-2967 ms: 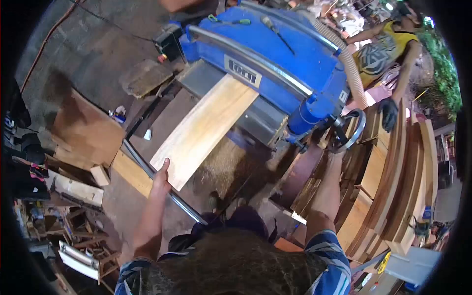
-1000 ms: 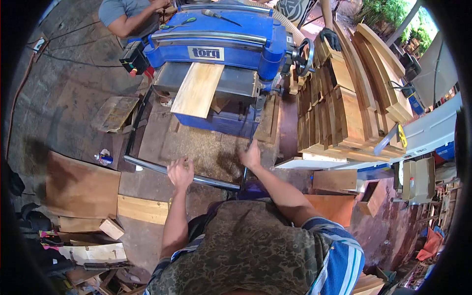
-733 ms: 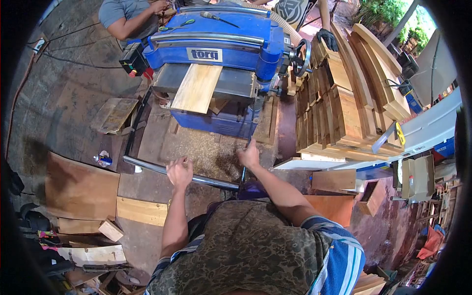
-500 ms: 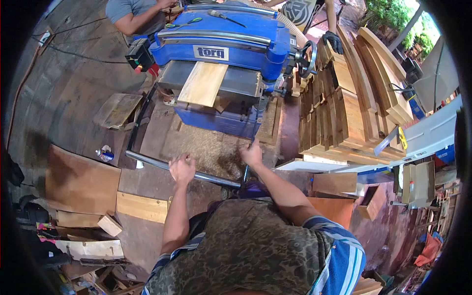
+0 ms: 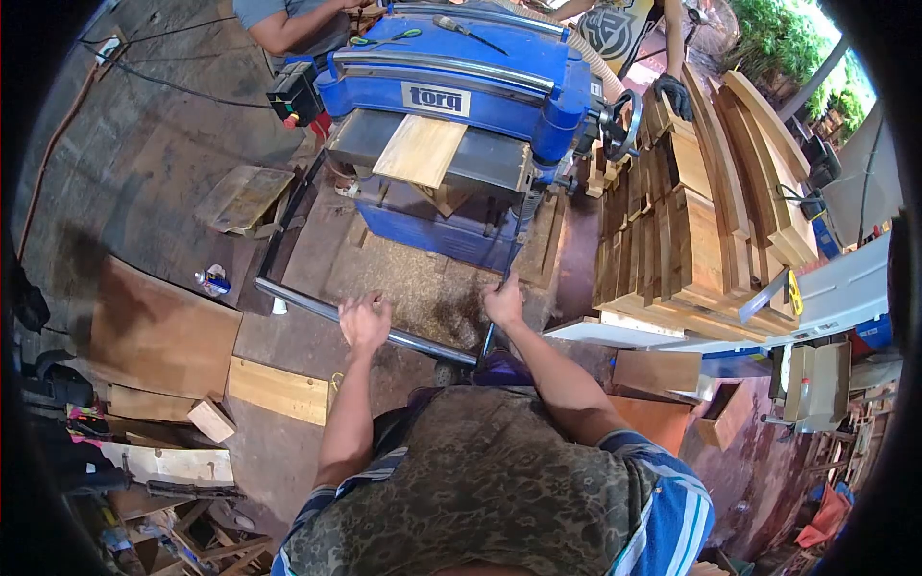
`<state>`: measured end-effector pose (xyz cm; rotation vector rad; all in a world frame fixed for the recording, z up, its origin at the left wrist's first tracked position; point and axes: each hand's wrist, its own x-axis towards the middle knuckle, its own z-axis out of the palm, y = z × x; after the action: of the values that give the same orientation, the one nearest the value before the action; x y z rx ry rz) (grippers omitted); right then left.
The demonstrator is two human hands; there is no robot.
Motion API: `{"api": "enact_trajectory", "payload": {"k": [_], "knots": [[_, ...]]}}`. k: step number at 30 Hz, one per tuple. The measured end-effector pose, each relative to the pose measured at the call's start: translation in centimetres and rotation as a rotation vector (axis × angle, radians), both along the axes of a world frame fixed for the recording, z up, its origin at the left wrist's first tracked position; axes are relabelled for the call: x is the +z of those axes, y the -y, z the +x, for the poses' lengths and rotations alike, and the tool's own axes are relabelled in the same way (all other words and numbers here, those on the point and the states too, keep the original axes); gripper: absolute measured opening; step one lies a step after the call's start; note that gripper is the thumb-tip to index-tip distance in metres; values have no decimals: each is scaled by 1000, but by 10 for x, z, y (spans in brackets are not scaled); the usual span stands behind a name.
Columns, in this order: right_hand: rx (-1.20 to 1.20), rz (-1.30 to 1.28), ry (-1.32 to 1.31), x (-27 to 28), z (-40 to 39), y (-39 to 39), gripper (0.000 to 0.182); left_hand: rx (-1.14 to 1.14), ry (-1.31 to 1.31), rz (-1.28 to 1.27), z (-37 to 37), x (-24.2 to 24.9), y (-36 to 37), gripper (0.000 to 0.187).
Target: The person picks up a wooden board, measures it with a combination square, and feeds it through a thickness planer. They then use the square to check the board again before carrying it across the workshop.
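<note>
A light wooden board [image 5: 421, 154] lies flat on the infeed table [image 5: 357, 139] of a blue thickness planer [image 5: 451, 72], its far end under the machine's body. Closer to me, a shiny metal bar [image 5: 305, 300] crosses in front of the planer, joined to dark side rails. My left hand [image 5: 365, 322] is closed over this bar with its fingers curled. On the right-hand side rail [image 5: 513, 252], my right hand [image 5: 502, 300] is wrapped round it, thumb on top. Both hands are well short of the board.
Stacked timber [image 5: 663, 221] stands right of the planer, with a handsaw [image 5: 768, 293] on it. A co-worker's gloved hand [image 5: 672, 96] rests there; another person [image 5: 293, 24] is behind left. Scissors [image 5: 384, 38] and a screwdriver [image 5: 468, 34] lie on the planer. Shavings [image 5: 423, 288] cover the floor below.
The board has moved farther into the planer, so less of it sticks out toward me. My view has shifted slightly left. Both hands stay at the bar and rail.
</note>
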<state>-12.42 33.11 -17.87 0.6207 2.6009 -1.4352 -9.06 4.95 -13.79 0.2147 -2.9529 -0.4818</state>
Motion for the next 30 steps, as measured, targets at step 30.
{"api": "enact_trajectory", "payload": {"k": [30], "knots": [[-30, -87, -36, -42, -9, -4, 77, 18, -15, 9, -2, -1, 0, 29]]}}
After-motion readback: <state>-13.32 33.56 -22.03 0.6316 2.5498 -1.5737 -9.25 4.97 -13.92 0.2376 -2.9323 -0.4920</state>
